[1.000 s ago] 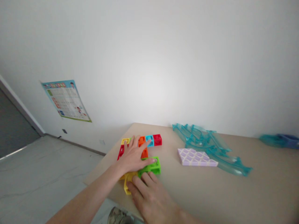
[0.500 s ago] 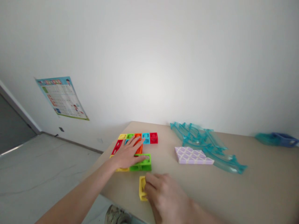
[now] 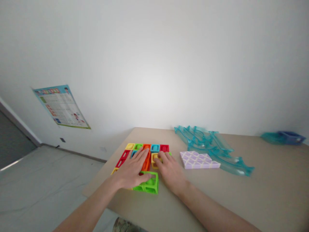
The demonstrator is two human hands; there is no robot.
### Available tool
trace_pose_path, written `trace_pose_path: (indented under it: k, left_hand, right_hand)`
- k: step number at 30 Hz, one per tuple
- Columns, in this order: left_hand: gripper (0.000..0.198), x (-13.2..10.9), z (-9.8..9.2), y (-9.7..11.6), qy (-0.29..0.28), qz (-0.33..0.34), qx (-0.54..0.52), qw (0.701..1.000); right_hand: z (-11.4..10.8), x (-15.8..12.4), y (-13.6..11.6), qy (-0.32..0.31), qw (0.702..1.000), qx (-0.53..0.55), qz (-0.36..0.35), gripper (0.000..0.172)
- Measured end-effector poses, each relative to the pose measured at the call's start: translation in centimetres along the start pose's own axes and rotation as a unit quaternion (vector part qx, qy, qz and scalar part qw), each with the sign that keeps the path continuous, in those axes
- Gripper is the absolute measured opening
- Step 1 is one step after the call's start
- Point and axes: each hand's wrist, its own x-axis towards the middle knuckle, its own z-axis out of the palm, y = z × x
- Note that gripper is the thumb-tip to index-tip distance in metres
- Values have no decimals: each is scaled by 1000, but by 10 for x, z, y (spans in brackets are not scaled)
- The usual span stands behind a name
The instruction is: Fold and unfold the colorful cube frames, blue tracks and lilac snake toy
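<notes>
Colourful hollow toy blocks form a flat group at the left of the table. My left hand [image 3: 130,169] rests on it with spread fingers, covering several blocks, its thumb over a green block [image 3: 152,185]. My right hand [image 3: 170,172] has its fingers closed on a yellow block [image 3: 154,157], beside an orange block [image 3: 146,164]. A bit of green shows past the right fingers; whether it belongs to the held piece I cannot tell. Along the back row lie a light blue block [image 3: 155,148] and a red block [image 3: 164,148].
Purple patterned pieces [image 3: 198,161] lie right of the hands. Behind them is a pile of clear teal track pieces [image 3: 205,138]. A dark blue piece [image 3: 291,138] sits at the far right by the wall. A poster [image 3: 62,106] hangs on the wall.
My right hand has carried the yellow block from near the front edge forward to the block group, below the back row. My left hand stays on the group; the green block sits nearer me.
</notes>
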Motion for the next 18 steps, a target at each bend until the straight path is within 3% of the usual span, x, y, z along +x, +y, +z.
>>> trace_pose_path:
  k: [7, 10, 15, 18]
  left_hand:
    - [88, -2, 10, 11, 25, 2, -33, 999]
    - [89, 0, 6, 10, 35, -18, -55, 998]
    - [47, 17, -19, 0, 47, -43, -92, 994]
    - [43, 36, -26, -12, 81, -39, -46, 995]
  right_hand:
    - [4, -2, 3, 21, 1000, 11, -8, 22]
    - [2, -2, 2, 17, 1000, 2, -1, 23]
    - [-8, -6, -1, 39, 999, 0, 21, 24]
    - [-18, -11, -4, 95, 995, 37, 11, 21]
